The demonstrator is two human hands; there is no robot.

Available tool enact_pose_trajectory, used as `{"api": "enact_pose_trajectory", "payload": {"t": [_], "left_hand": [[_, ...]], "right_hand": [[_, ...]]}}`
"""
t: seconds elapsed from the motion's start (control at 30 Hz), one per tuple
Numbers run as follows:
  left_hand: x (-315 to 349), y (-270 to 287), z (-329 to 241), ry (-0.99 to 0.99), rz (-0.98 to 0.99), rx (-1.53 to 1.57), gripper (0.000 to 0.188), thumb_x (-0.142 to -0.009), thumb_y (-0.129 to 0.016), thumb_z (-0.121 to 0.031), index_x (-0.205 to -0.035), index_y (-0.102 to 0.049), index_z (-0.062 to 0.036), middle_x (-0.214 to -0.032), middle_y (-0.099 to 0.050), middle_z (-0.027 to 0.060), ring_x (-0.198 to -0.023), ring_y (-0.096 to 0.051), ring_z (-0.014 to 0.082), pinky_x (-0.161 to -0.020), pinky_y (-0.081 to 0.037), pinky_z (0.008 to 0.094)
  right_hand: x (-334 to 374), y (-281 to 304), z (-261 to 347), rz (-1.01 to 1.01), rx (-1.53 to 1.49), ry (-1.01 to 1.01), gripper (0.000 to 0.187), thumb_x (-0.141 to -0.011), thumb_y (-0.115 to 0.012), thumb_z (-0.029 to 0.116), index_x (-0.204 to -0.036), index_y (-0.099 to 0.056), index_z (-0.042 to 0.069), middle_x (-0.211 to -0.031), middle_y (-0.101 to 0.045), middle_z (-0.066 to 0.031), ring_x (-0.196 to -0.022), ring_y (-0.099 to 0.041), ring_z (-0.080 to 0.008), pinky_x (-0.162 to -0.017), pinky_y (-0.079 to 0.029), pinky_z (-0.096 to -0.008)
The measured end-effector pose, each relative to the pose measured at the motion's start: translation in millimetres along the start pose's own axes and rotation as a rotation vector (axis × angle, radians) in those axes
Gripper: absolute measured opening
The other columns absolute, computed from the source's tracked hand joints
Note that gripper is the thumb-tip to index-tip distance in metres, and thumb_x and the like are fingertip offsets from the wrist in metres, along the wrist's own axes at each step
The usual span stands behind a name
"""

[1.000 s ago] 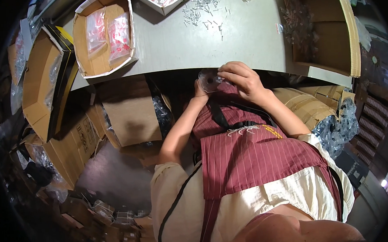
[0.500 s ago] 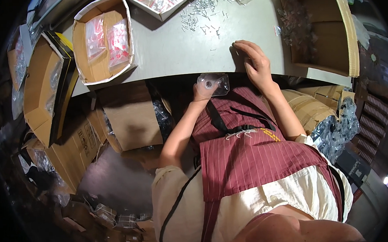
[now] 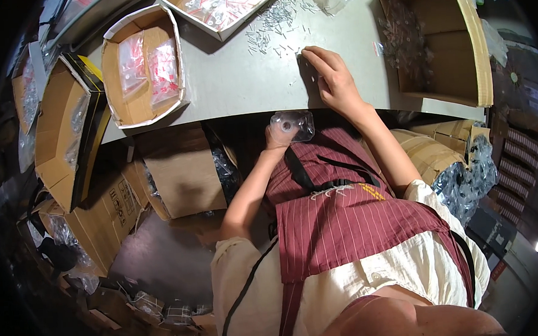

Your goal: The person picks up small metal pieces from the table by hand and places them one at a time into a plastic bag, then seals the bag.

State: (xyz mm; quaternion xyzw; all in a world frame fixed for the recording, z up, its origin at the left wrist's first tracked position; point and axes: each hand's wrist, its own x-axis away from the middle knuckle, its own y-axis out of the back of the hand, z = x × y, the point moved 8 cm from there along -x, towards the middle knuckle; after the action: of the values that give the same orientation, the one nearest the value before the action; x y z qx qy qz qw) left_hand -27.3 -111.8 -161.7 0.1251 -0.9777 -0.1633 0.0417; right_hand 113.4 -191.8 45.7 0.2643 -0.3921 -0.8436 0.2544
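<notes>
Just below the table's near edge, my left hand [image 3: 278, 137] is closed on a clear plastic piece [image 3: 302, 126] with a round fitting in it. Whether that piece is a stiff shell or a small bag, I cannot make out. My right hand [image 3: 337, 84] is over the table, index finger stretched out and thumb apart from it. Its fingertips are at the near edge of a loose spread of small silver screws [image 3: 278, 16]. No held thing shows between those fingers. A hard shadow falls on the table beside the hand.
A white-edged carton [image 3: 114, 79] with red-printed bags stands on the grey table [image 3: 228, 79] at left. Behind it is a tray [image 3: 213, 30] of small bags. An open cardboard box [image 3: 443, 58] with clear small parts lies at right. More cartons [image 3: 181, 178] stand below the edge.
My right hand has moved left and forward to the near screws. The left hand still holds the clear piece. The whole view has shifted slightly.
</notes>
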Motion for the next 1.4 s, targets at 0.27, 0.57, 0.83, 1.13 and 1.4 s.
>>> {"api": "enact_pose_trajectory", "payload": {"t": [0.27,0.57,0.83,1.13,1.4], "left_hand": [[6.4,-4.9,20.3,0.090,0.003,-0.027,0.022,-0.073,-0.081,-0.020,-0.086,-0.073,-0.0039,-0.081,-0.071,0.0151,-0.073,-0.069,0.0333,-0.067,-0.055,0.0408],[2.2,4.8,-2.9,0.052,0.005,-0.010,0.026,-0.072,-0.081,-0.020,-0.092,-0.073,-0.0042,-0.087,-0.072,0.0146,-0.081,-0.069,0.0337,-0.073,-0.055,0.0414],[-3.4,1.5,-9.9,-0.026,0.016,-0.085,0.020,-0.077,-0.076,-0.017,-0.092,-0.074,-0.0056,-0.089,-0.073,0.0147,-0.082,-0.069,0.0346,-0.074,-0.056,0.0408],[-5.4,-1.0,-12.8,-0.131,0.083,-0.067,0.013,-0.081,-0.073,-0.020,-0.084,-0.071,-0.0074,-0.084,-0.073,0.0119,-0.076,-0.068,0.0324,-0.066,-0.053,0.0406],[-7.3,-1.2,-5.2,-0.052,0.112,0.053,0.030,-0.084,-0.071,-0.030,-0.107,-0.073,-0.0108,-0.100,-0.074,0.0128,-0.093,-0.071,0.0346,-0.077,-0.058,0.0415]], "right_hand": [[-18.1,-4.8,-0.6,-0.013,0.041,0.032,0.066,-0.071,-0.047,-0.016,-0.134,-0.059,0.002,-0.135,-0.057,-0.0177,-0.125,-0.053,-0.0372,-0.108,-0.044,-0.0439],[-15.4,-9.8,9.6,0.009,0.047,0.136,0.055,-0.072,-0.054,-0.013,-0.123,-0.065,0.002,-0.120,-0.063,-0.0160,-0.114,-0.059,-0.0368,-0.098,-0.050,-0.0437],[-7.4,-11.6,18.0,-0.076,-0.001,0.129,0.040,-0.077,-0.061,-0.007,-0.114,-0.070,0.003,-0.114,-0.068,-0.0125,-0.106,-0.064,-0.0336,-0.092,-0.053,-0.0415],[44.9,-15.1,55.8,0.097,-0.105,0.285,0.033,-0.075,-0.070,-0.001,-0.108,-0.072,-0.001,-0.109,-0.069,-0.0145,-0.103,-0.067,-0.0333,-0.088,-0.057,-0.0410],[34.8,4.1,38.9,0.058,-0.238,0.113,0.036,-0.073,-0.063,-0.012,-0.106,-0.072,0.001,-0.109,-0.070,-0.0146,-0.105,-0.067,-0.0329,-0.090,-0.055,-0.0404]]}}
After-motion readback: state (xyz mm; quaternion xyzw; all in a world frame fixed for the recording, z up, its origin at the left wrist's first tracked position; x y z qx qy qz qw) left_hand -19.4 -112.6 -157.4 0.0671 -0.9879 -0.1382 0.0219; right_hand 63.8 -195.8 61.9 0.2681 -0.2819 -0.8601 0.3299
